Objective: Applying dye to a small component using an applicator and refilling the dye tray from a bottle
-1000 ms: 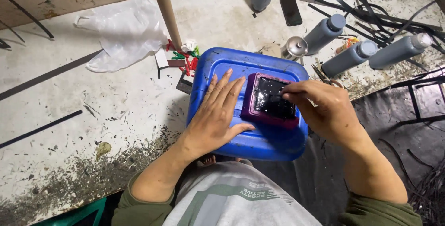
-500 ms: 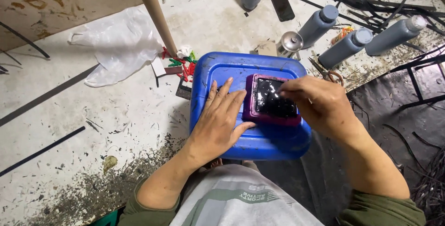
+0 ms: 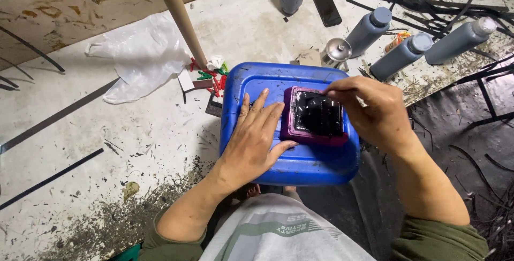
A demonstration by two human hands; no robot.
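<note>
From the head camera I see a purple tray (image 3: 316, 117) with glossy black filling lying flat on top of a blue can (image 3: 289, 159) at frame centre; my left hand (image 3: 254, 135) lies open and flat on the can, fingers spread, thumb pressed against the tray's lower-left edge, holding nothing; my right hand (image 3: 369, 111) comes in from the right with fingers curled, its fingertips pinched at the tray's upper-right corner; whether they grip something small there I cannot tell.

Around the can: just past its upper-left corner sits a heap of red and green clips (image 3: 211, 76), with a tan pole (image 3: 179, 17) rising from that spot toward the top of the frame; a crumpled white bag (image 3: 142, 57) lies further left on the stained floor (image 3: 107, 148); above the can stands a small metal cap (image 3: 338, 50); three grey bottles (image 3: 401, 55) lie tilted at upper right, and another stands at top centre beside a dark phone (image 3: 327, 9); black strips (image 3: 428, 4) tangle across the upper right.

The tray sits near the can's right edge, its lower side close to the front rim; open floor spreads left and lower left, crossed only by a few thin strips; the right side is crowded by a dark sheet (image 3: 455, 148) and a black metal frame (image 3: 492, 100).
</note>
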